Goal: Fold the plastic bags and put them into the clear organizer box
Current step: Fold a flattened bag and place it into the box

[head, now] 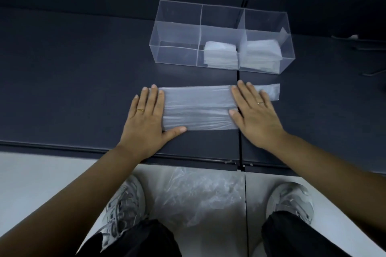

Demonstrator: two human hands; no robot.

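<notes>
A translucent plastic bag (198, 107), folded into a long flat strip, lies on the dark shelf surface. My left hand (147, 118) presses flat on its left end, fingers spread. My right hand (253, 112) presses flat on its right part, and the bag's handle end (271, 91) sticks out past my fingers. Behind the bag stands the clear organizer box (177, 33) with three compartments. Folded bags (221, 55) fill the middle compartment and more folded bags (261, 53) the right one. The left compartment holds nothing.
The dark shelf (73, 79) has a front edge close to my body and a vertical seam (240, 152) under my right hand. A pile of crumpled clear bags (200, 192) lies on the pale floor between my shoes.
</notes>
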